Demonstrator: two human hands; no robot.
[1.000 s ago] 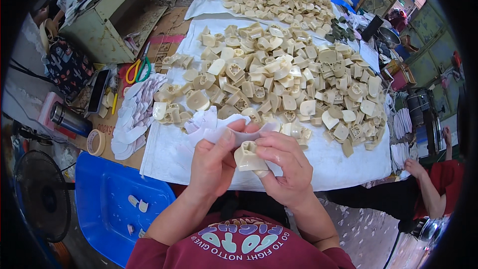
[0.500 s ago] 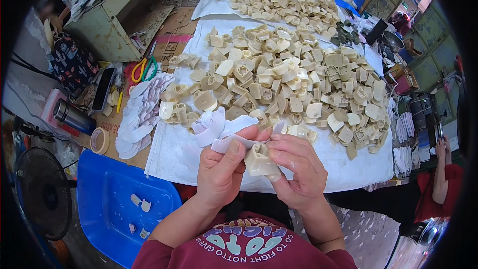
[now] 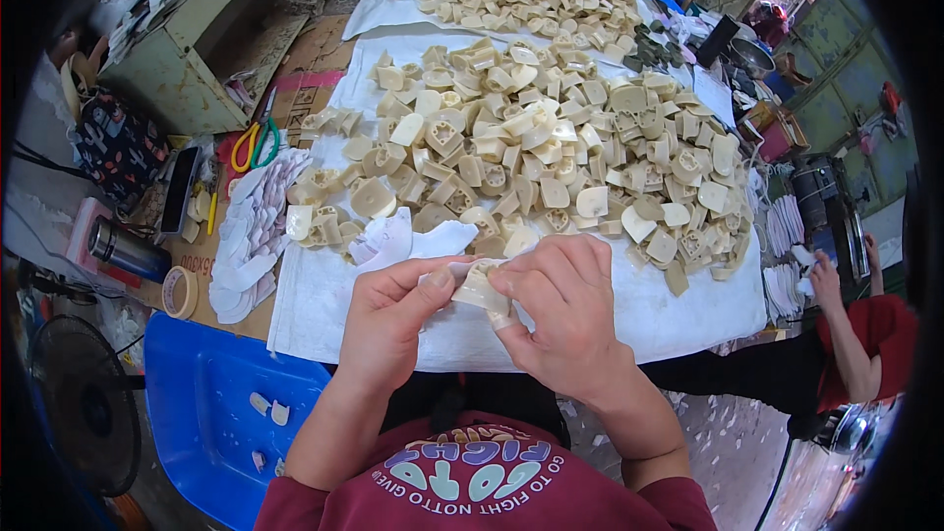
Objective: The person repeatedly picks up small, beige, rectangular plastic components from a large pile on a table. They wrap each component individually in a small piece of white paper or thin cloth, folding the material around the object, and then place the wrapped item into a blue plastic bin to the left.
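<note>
A beige plastic shoe heel (image 3: 480,293) is tilted between my hands, over the front edge of the cloth-covered table. My right hand (image 3: 560,305) is closed round its right side, thumb below and fingers curled over the top. My left hand (image 3: 386,310) pinches a thin whitish cover piece (image 3: 458,271) against the heel's left side; the heel and fingers hide most of that piece. Just beyond my hands lie more loose whitish cover pieces (image 3: 382,239), beside the nearest heels of a large heap (image 3: 511,143).
A layered stack of cover pieces (image 3: 246,246) lies left, with scissors (image 3: 258,145), a tape roll (image 3: 179,292) and a flask (image 3: 128,251) nearby. A blue tub (image 3: 202,403) holds a few scraps. A fan (image 3: 87,403) stands lower left. Another person (image 3: 870,344) works at right.
The heel has tilted and shifted a little left and up, with my right fingers now over its top. The cover piece, plainly seen before, is now mostly hidden. The view has shifted slightly.
</note>
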